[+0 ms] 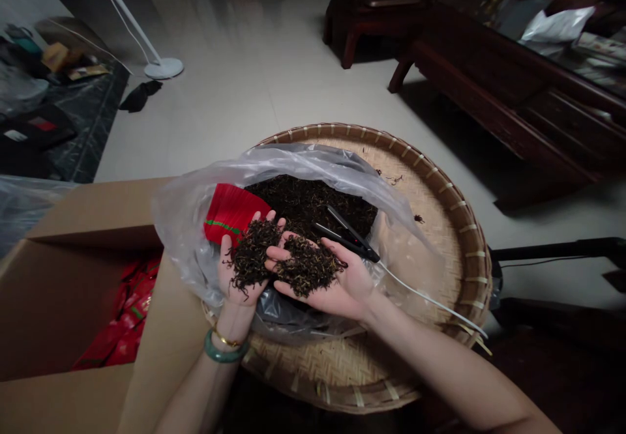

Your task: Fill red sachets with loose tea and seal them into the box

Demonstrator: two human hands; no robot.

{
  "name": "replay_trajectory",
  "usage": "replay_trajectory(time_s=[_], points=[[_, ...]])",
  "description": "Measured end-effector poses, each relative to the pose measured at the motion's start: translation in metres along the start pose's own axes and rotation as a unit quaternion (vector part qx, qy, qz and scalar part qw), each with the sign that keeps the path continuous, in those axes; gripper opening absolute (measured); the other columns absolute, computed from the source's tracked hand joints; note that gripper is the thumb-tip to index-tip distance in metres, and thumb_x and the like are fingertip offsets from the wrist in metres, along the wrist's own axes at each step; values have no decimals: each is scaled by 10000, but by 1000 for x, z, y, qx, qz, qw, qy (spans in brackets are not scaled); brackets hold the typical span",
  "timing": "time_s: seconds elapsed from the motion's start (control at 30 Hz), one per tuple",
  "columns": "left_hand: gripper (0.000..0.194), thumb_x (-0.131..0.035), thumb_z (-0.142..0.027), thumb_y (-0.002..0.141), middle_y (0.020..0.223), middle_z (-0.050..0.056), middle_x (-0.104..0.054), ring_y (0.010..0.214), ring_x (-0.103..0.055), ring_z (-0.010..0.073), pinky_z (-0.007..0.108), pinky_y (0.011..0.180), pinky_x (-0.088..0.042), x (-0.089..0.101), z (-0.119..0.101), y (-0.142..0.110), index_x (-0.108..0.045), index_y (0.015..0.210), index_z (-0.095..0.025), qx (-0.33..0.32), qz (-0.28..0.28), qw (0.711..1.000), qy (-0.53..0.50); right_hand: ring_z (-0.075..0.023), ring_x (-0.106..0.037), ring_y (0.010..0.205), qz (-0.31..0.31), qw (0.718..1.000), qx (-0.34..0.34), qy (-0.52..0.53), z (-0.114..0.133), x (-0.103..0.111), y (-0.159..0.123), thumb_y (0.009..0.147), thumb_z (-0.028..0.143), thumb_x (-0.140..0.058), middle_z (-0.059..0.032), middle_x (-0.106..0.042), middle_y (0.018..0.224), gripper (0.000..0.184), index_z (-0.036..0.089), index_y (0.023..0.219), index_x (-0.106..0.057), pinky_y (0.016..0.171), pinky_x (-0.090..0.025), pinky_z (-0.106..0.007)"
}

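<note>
Brown dried leaves (308, 268) heaped on both upturned hands (349, 287), nr red pkts (229, 207).

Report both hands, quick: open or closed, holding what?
Left hand: open, palm up, holding dried leaves.
Right hand: open, palm up, holding dried leaves too.

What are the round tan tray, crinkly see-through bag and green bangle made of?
Round tan tray: probably matte bamboo; woven strips show. Crinkly see-through bag: seemingly glossy plastic, creased and catching light. Green bangle: maybe polished jade, or glass; it looks smooth.
</note>
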State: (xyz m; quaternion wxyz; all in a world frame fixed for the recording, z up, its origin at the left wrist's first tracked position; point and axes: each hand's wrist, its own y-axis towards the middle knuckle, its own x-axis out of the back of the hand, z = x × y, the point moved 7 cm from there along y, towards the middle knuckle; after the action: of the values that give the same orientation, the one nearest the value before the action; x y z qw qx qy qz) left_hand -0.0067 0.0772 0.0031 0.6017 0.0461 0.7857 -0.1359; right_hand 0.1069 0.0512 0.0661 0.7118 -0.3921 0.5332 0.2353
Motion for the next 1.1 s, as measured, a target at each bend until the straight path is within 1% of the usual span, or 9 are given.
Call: replay_trajectory(time_s=[0.6,0.8,0.87,0.93,0.97,1.0,1.03,1.07,1.1], points=[[632,-205,-568,897,1527,15,-211,1413,-117,214,454,1148,-53,1,1,-1,-169,1456,-276,5,1,1000,18,-209,-526,1153,-24,999,1,-39,-1,6,2,859,425,-329,-124,-533,1310,519,165,1294,-442,1066,-269,-468],[641,-199,-574,899,1519,14,-234,1412,-119,212,435,1151,-27,0,2,-2,-212,1450,-245,5,1,1000,19,-206,-526,1161,15,999,11,-36,0,2,1,871,418,-326,-109,-567,1273,495,169,1276,-462,1073,-264,-458],[634,-199,-575,899,1515,17,-244,1407,-143,226,454,1148,-41,-1,1,-1,-234,1443,-251,1,-7,1000,16,-210,-525,1162,22,997,17,-67,2,4,2,862,426,-345,-102,-570,1269,498,176,1277,-462,1062,-283,-463],[626,-211,-579,895,1508,24,-261,1401,-172,241,482,1142,-74,-1,0,-1,-252,1437,-268,-5,-18,1000,12,-230,-539,1137,12,987,17,-157,4,10,4,843,412,-384,-106,-594,1229,500,174,1274,-469,1028,-325,-485],[618,-218,-575,895,1503,27,-277,1396,-189,246,490,1140,-92,-2,-1,-1,-261,1433,-275,-9,-25,1000,8,-239,-545,1121,-5,972,21,-235,7,15,5,833,392,-407,-106,-610,1197,489,172,1262,-485,1008,-347,-489],[607,-224,-565,898,1495,30,-297,1391,-207,247,492,1138,-111,-2,-2,-1,-270,1430,-278,-13,-30,999,2,-245,-546,1108,-29,941,32,-335,12,21,5,824,368,-431,-99,-622,1168,466,175,1240,-513,997,-359,-485],[594,-230,-551,902,1485,32,-319,1386,-225,246,489,1137,-129,-2,-3,-1,-280,1427,-278,-17,-36,999,-5,-247,-541,1101,-54,891,50,-449,19,26,4,817,346,-454,-91,-626,1149,437,181,1212,-544,996,-360,-475],[582,-236,-535,907,1474,35,-340,1381,-240,243,482,1137,-146,-2,-3,-1,-290,1424,-273,-20,-40,999,-12,-247,-532,1099,-77,820,74,-562,28,29,3,815,329,-475,-85,-621,1142,403,189,1179,-576,1003,-354,-461],[574,-246,-521,910,1465,38,-358,1377,-252,241,471,1137,-164,-2,-3,-2,-302,1421,-264,-22,-43,999,-19,-247,-522,1097,-97,737,99,-661,36,30,0,821,316,-485,-82,-612,1143,370,195,1151,-602,1008,-348,-446]])
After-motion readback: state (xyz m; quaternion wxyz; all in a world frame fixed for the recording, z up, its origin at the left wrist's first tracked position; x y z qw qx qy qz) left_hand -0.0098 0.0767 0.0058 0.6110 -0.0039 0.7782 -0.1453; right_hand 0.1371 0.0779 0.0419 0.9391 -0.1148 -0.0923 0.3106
